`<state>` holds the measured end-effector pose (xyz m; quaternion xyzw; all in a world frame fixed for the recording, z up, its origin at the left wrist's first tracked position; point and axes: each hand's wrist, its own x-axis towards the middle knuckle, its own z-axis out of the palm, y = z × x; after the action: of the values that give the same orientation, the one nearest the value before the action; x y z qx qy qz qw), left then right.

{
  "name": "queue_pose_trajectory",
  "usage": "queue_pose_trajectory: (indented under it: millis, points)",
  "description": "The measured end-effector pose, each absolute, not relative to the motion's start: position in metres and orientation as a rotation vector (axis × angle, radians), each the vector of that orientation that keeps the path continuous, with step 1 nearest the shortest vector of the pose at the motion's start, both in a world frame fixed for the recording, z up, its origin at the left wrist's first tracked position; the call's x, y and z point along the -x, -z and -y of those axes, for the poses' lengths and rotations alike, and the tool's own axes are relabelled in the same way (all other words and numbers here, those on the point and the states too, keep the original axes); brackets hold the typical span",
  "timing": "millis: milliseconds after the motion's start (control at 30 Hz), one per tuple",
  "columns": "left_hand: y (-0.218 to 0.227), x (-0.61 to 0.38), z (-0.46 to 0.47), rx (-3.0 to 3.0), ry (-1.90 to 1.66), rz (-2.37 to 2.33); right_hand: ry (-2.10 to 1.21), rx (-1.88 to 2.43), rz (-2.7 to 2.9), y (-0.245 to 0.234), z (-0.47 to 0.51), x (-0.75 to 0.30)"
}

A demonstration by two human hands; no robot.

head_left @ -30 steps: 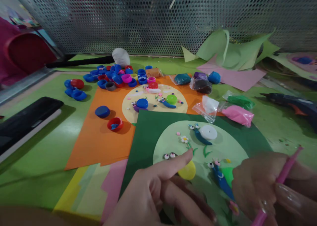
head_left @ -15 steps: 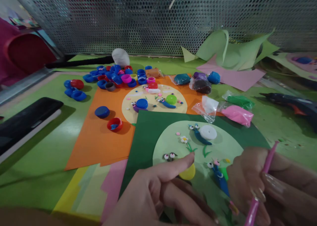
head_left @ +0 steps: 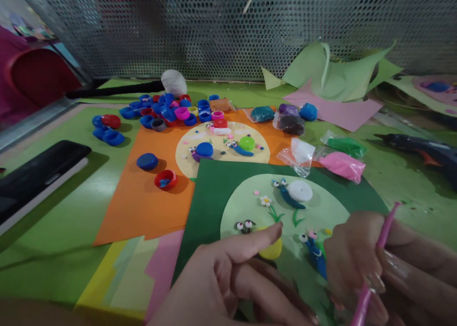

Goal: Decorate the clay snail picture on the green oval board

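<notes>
My right hand (head_left: 357, 250) is closed around a thin pink clay modelling tool (head_left: 387, 227), its pointed end tilted up and away. This hand covers part of a blue clay snail (head_left: 316, 255) on a dark green card (head_left: 207, 197) with a pale green circle (head_left: 243, 202). My left hand (head_left: 221, 278) rests over the circle's lower left, index finger stretched out across a yellow cap (head_left: 272, 244), the other fingers bent and apart. On the circle I also see a blue snail with a white cap shell (head_left: 300, 191) and a white clay flower (head_left: 266, 201). My right fingertips are partly hidden.
Behind lies an orange card (head_left: 124, 197) with more clay snails. Bottle caps (head_left: 167, 112) are heaped at the back left. Bagged clay, including a pink lump (head_left: 342, 166), sits at right near a glue gun (head_left: 421, 147). A black phone-like object (head_left: 39, 173) lies left.
My right hand has shifted slightly left with the pink tool, covering more of the nearby blue snail. The left index fingertip has moved a touch to the right.
</notes>
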<state>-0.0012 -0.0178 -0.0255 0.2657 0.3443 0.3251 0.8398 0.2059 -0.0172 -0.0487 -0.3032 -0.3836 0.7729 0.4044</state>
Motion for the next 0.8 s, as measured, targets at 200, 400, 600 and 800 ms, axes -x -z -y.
queue_pose_trajectory:
  millis: [200,400,600,800]
  points:
    - [0.028,0.002,0.016,-0.593,-0.648,-0.683,-1.962,0.653,1.008,0.051,0.014,-0.203]
    - [0.029,0.005,0.016,-0.605,-0.636,-0.658,-2.026,0.881,0.811,0.04,0.018,-0.203]
    - [0.027,0.005,0.017,-0.597,-0.598,-0.738,-1.969,0.774,0.912,0.044,0.016,-0.21]
    - [0.016,-0.002,0.016,-0.545,-0.666,-0.811,-1.849,0.879,0.954,0.039,0.006,-0.211]
